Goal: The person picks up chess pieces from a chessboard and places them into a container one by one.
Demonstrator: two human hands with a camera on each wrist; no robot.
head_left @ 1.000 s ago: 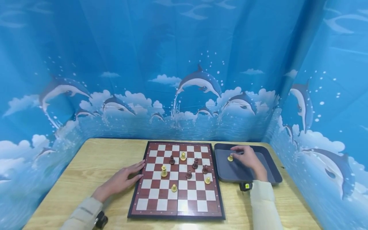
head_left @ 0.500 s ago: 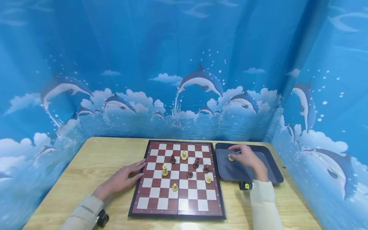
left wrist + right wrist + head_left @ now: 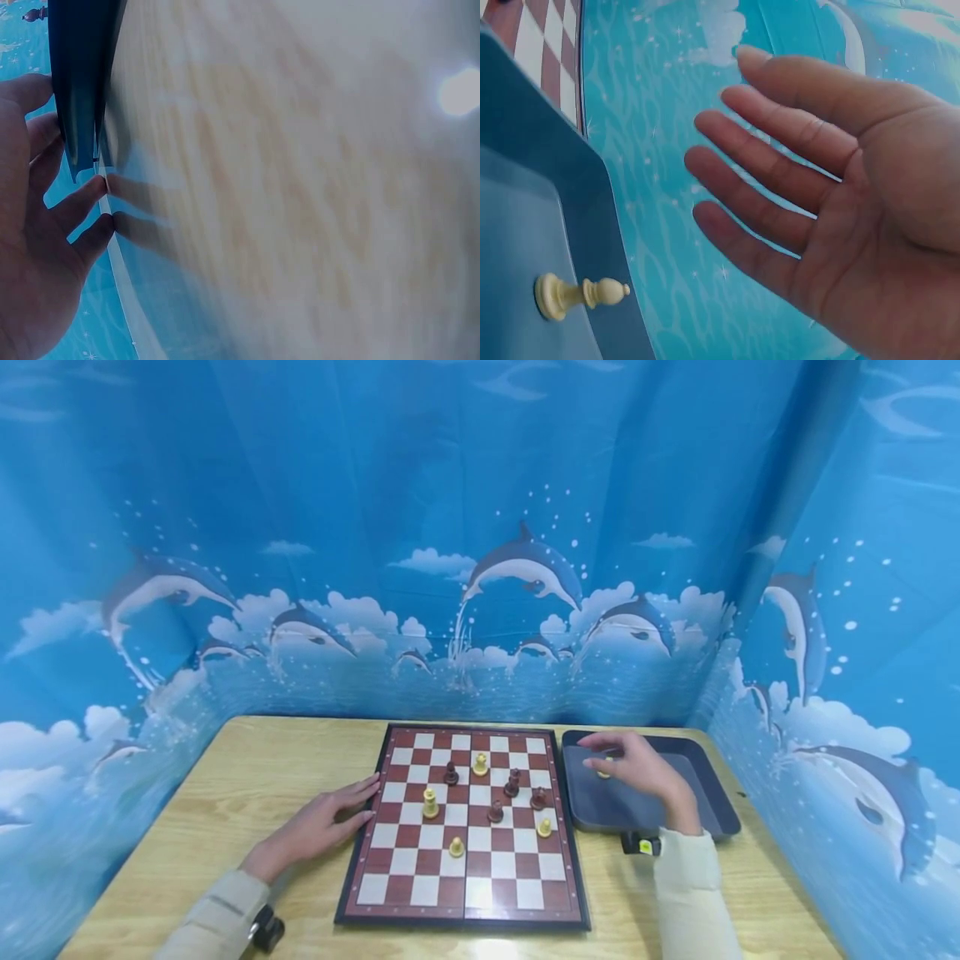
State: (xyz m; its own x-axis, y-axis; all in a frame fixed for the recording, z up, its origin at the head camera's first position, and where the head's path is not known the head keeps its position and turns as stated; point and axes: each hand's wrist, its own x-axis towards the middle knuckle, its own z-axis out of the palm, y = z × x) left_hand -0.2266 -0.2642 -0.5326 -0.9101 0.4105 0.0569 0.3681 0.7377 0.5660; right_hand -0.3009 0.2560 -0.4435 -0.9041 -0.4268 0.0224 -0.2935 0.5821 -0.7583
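Observation:
My right hand (image 3: 637, 770) hovers over the dark grey tray (image 3: 693, 756), its fingers extended and holding nothing. Below it a gold chess bishop (image 3: 581, 292) stands upright in the tray, apart from the fingers in the right wrist view. In the head view the same bishop (image 3: 604, 768) is partly covered by the hand. My left hand (image 3: 318, 822) rests at the left edge of the folding chessboard (image 3: 461, 910), fingers stretched and fingertips at the rim. The left wrist view shows this hand (image 3: 45, 195) beside the board's dark edge (image 3: 79, 90).
On the board stand several chess pieces: a tall gold piece (image 3: 430, 804), a gold piece with a wide top (image 3: 480, 765), gold pawns (image 3: 457, 847) and dark brown pieces (image 3: 512, 783). The board and tray sit side by side on a wooden table (image 3: 277, 760). A blue dolphin-print curtain (image 3: 360, 527) surrounds the table.
My right hand pinched the gold bishop in the tray; its fingers have let go and lifted, leaving the bishop standing there. My left hand stays at the board's edge.

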